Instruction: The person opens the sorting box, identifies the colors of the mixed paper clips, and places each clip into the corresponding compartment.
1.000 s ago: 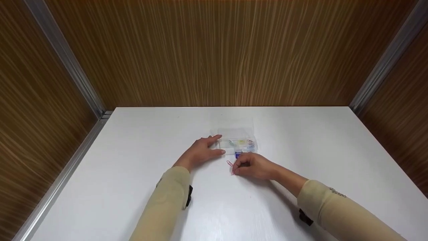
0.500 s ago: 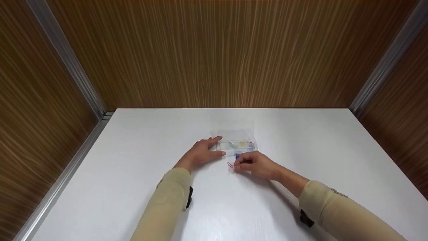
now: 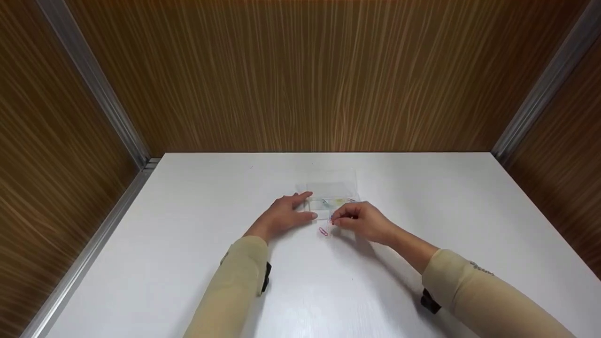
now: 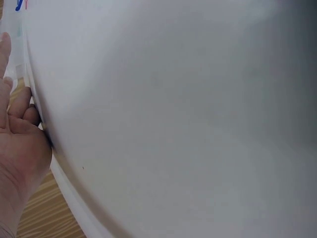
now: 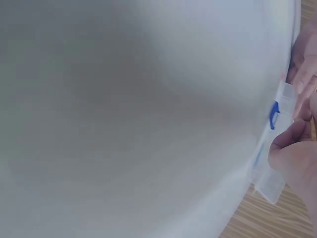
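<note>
A small clear plastic box (image 3: 332, 201) with its lid open lies mid-table, with several coloured paper clips inside. My left hand (image 3: 300, 206) rests flat on the table, its straight fingers touching the box's left end. My right hand (image 3: 335, 219) hovers at the box's front edge with curled fingers, pinching a pink paper clip that hardly shows. Another pink paper clip (image 3: 323, 231) lies on the table just in front of the box. In the right wrist view the box (image 5: 270, 168) and a blue clip (image 5: 273, 115) sit beside my fingertips (image 5: 292, 144).
The white table (image 3: 188, 244) is walled by wood panels at the back and both sides, with metal strips (image 3: 117, 126) in the corners. The left wrist view shows my left hand (image 4: 20, 144) against the tabletop.
My right hand lifted one pink clip off the table and moved it away from me toward the box's front edge. The left hand stayed put. One pink clip remains on the table.
</note>
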